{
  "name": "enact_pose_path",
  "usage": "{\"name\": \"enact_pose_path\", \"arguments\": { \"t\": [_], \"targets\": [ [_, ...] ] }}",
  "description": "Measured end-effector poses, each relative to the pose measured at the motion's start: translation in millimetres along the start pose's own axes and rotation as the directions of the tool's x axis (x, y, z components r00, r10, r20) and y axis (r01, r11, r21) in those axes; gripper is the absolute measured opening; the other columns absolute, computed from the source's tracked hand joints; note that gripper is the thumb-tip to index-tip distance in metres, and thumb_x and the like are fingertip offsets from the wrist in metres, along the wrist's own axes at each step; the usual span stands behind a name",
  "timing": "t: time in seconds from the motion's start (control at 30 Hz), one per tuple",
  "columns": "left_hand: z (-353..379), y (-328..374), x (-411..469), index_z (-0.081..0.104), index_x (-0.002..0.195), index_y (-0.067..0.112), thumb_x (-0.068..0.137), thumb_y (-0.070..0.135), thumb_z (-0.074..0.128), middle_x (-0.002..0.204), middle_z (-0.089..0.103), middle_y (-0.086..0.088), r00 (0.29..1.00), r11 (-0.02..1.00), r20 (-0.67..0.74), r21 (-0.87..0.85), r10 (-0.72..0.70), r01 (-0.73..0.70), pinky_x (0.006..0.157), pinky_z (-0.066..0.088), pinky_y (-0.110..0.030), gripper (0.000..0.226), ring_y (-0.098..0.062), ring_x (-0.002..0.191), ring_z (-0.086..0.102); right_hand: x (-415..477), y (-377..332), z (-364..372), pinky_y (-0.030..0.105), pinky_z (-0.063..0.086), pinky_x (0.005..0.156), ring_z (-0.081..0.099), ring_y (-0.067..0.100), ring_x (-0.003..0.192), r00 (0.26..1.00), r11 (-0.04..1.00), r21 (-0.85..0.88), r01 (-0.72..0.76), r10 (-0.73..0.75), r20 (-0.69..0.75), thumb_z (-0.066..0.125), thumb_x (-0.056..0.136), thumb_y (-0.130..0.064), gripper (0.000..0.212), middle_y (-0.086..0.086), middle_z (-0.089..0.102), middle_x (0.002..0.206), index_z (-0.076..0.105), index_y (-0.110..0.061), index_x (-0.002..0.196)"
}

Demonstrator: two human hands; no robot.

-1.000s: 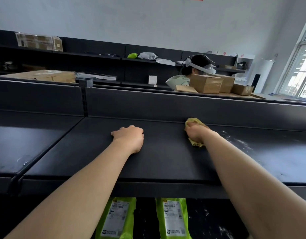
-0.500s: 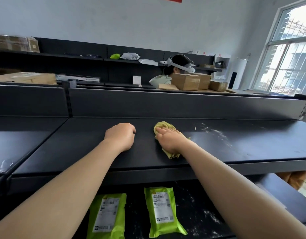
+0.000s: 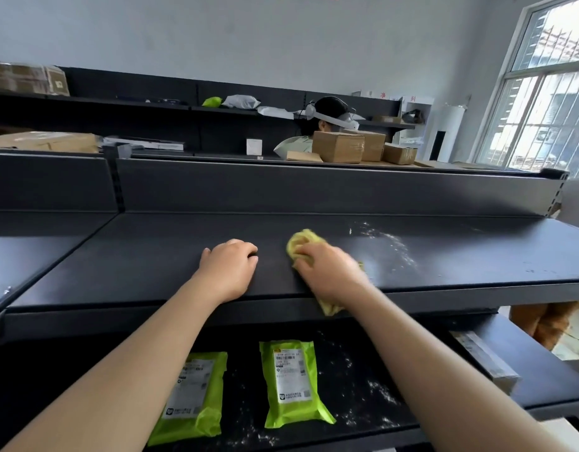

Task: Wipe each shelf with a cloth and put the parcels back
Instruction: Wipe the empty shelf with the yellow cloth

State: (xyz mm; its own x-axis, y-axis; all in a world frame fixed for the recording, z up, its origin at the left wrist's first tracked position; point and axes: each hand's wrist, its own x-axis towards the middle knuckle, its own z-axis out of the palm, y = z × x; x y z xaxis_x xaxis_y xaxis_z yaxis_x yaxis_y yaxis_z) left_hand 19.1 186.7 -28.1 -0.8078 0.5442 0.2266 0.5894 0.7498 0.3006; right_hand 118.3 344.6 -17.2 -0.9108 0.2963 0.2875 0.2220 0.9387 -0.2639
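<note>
My right hand (image 3: 327, 267) grips a crumpled yellow cloth (image 3: 301, 241) against the black top shelf (image 3: 151, 256), near the shelf's front edge; a tail of the cloth hangs over that edge. White dust (image 3: 389, 243) streaks the shelf to the right of the cloth. My left hand (image 3: 229, 267) rests on the shelf just left of the cloth, fingers curled under, holding nothing. On the dusty shelf below lie two green parcels (image 3: 289, 383) with white labels, the left parcel (image 3: 195, 399) partly behind my left forearm.
A grey wrapped parcel (image 3: 485, 360) lies at the right end of the lower shelf. Beyond the shelf's back panel (image 3: 314, 187) a person with a headset (image 3: 327, 117) stands behind cardboard boxes (image 3: 338, 146). More boxes and bags sit on far shelves; a window is at right.
My right hand has drawn the cloth leftward and toward the shelf's front edge, so the cloth now hangs over it. The view swung right and down. My left hand has stayed put.
</note>
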Motion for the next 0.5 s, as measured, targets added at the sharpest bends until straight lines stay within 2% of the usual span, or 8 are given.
{"name": "enact_pose_path", "arguments": {
  "t": [0.13,0.23,0.33,0.4,0.5],
  "targets": [
    [0,-2,-2,0.052,0.134,0.023,0.101,0.033,0.039,0.143,0.047,0.002,1.000,1.000,-0.028,-0.024,-0.006,0.005,0.112,0.027,-0.046,0.037,-0.019,0.131,0.043,-11,-27,9,0.039,0.049,0.081,0.058,0.031,0.104,0.988,0.988,-0.019,0.154,-0.154,-0.015,0.035,0.096,-0.037,0.032,0.002,0.064,0.116,0.062,-0.025,0.110],
    [-1,1,-8,0.058,0.129,0.023,0.099,0.032,0.046,0.138,0.053,0.004,0.996,0.997,-0.087,-0.078,-0.014,0.007,0.109,0.034,-0.039,0.034,-0.019,0.128,0.047,-20,-8,1,0.038,0.048,0.083,0.056,0.026,0.107,0.984,0.984,-0.017,0.176,-0.177,-0.015,0.035,0.097,-0.040,0.034,-0.003,0.063,0.118,0.062,-0.026,0.112],
    [-3,1,-13,0.061,0.125,0.025,0.098,0.032,0.048,0.134,0.056,0.008,0.993,0.993,-0.118,-0.118,-0.024,0.010,0.101,0.038,-0.030,0.031,-0.016,0.125,0.048,-28,38,-16,0.038,0.048,0.090,0.056,0.026,0.114,0.996,0.996,-0.034,0.085,-0.086,-0.036,0.037,0.097,-0.045,0.035,-0.003,0.061,0.126,0.060,-0.029,0.117],
    [-3,3,-15,0.061,0.125,0.025,0.098,0.031,0.048,0.133,0.056,0.008,0.992,0.992,-0.123,-0.127,-0.027,0.011,0.100,0.038,-0.029,0.030,-0.015,0.125,0.048,-35,75,-31,0.039,0.049,0.089,0.056,0.026,0.114,0.999,0.998,-0.062,-0.023,0.020,-0.050,0.038,0.097,-0.046,0.035,-0.002,0.060,0.128,0.060,-0.030,0.119],
    [-5,6,-15,0.062,0.124,0.025,0.098,0.029,0.048,0.133,0.056,0.008,0.992,0.992,-0.127,-0.130,-0.023,0.007,0.099,0.038,-0.029,0.030,-0.015,0.125,0.049,-42,106,-45,0.040,0.050,0.086,0.057,0.026,0.108,0.991,0.991,-0.061,-0.122,0.119,-0.057,0.037,0.099,-0.040,0.035,0.000,0.063,0.123,0.061,-0.022,0.115]
  ]
}}
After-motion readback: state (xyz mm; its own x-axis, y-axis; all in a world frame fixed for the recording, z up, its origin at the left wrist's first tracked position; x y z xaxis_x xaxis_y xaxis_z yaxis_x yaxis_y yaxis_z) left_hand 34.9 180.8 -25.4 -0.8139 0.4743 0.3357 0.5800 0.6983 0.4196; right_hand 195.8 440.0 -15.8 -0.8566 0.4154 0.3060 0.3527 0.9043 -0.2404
